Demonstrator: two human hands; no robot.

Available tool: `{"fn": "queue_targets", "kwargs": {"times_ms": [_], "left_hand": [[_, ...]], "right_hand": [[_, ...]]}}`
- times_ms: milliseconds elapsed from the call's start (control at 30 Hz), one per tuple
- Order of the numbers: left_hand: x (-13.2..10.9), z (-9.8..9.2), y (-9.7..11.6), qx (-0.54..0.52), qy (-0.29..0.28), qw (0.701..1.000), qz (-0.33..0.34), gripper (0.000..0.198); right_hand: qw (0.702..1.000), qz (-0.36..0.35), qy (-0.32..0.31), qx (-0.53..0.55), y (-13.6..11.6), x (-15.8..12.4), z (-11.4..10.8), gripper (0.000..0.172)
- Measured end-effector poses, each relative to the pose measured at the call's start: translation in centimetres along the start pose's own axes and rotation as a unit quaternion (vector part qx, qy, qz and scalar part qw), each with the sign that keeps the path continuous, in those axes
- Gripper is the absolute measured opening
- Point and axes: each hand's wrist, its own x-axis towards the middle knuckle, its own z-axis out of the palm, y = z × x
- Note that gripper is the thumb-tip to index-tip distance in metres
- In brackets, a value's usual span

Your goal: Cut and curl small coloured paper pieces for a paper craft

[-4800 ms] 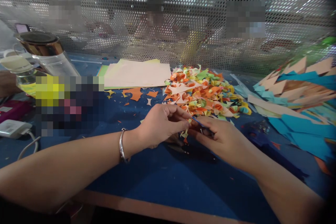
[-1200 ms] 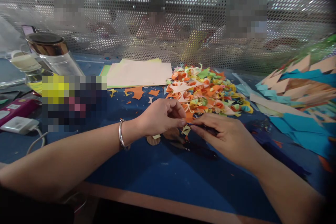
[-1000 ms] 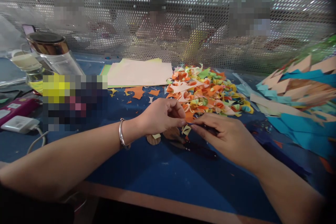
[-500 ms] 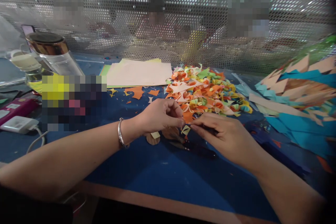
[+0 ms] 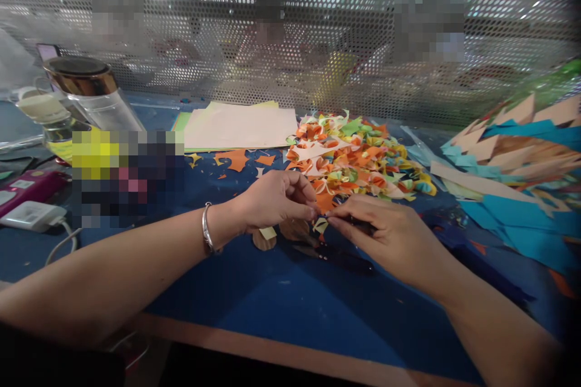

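My left hand (image 5: 284,201), with a silver bangle at the wrist, has its thumb and fingertips pinched over the middle of the blue table. Its fingertips almost meet those of my right hand (image 5: 379,224), also closed in a pinch. What they grip is too small to make out. Just below the fingertips shows a small pale yellow paper piece (image 5: 320,226); I cannot tell whether it is held or lying. Under the hands lie a round wood-grained disc (image 5: 264,242) with a yellow paper scrap (image 5: 269,232) on it, a second brown piece (image 5: 294,230), and a black-handled tool (image 5: 347,260) with a metal blade.
Behind my hands is a heap of colourful curled paper pieces (image 5: 358,154). Left of it sits a paper stack (image 5: 240,124). Bottles and a clear flask (image 5: 106,106) stand left, a white charger (image 5: 32,216) before them. Folded paper (image 5: 540,224) lies right. People sit beyond the perforated screen (image 5: 313,66).
Both hands stay almost in place, with only a very slight shift left at the fingertips. Nothing else has visibly moved.
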Motion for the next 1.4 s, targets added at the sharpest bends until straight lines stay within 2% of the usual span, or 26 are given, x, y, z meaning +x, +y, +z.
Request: {"fn": "queue_targets", "kwargs": {"times_ms": [467,900,1233,1400], "left_hand": [[0.0,0.4,0.0,-0.045,0.009,0.999,-0.007,0.031],[0.0,0.3,0.0,0.034,-0.029,0.998,0.038,0.037],[0.0,0.1,0.4,0.033,0.015,0.997,0.063,0.035],[0.4,-0.8,0.4,0.023,0.077,0.994,0.07,0.038]], "right_hand": [[1.0,0.002,0.0,-0.011,0.0,0.0,0.0,0.022],[1.0,-0.003,0.003,-0.01,0.2,-0.1,0.1,0.022],[0.999,-0.001,0.018,-0.034,0.3,0.0,-0.3,0.027],[0.998,0.042,0.024,-0.046,0.9,-0.2,-0.4,0.031]]}}
